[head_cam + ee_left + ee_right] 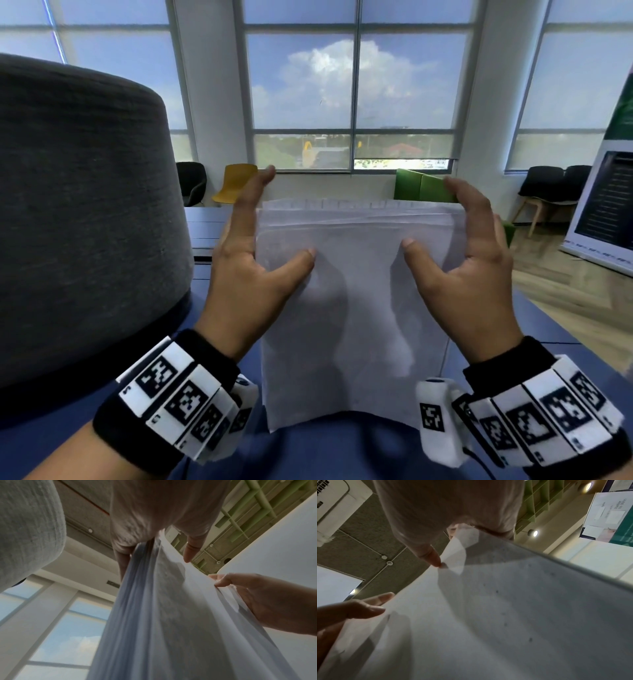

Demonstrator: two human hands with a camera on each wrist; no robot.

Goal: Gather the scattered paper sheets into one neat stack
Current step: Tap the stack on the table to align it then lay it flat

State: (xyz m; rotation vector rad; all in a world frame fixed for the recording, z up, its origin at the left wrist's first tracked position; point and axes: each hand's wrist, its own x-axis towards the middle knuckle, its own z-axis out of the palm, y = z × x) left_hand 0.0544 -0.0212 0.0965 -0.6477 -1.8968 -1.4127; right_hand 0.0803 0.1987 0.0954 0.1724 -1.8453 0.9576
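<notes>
I hold a stack of white paper sheets [352, 291] upright over the blue table [308, 455], its lower edge close above the tabletop. My left hand [255, 236] grips the stack's left side, thumb on the near face and fingers running up the edge. On the other side my right hand [462, 233] grips the same way. The top edges of the sheets lie slightly stepped. In the left wrist view the paper stack [171, 615] runs out of my left hand [154, 520]. In the right wrist view my right hand [453, 507] meets a bent corner of the paper stack [488, 615].
A big grey felt-covered cylinder [85, 205] fills the left side, close to my left arm. Beyond the table stand a yellow chair [236, 185], a green seat [424, 186] and black chairs [548, 185] under the windows. A printed banner [606, 205] stands at the right.
</notes>
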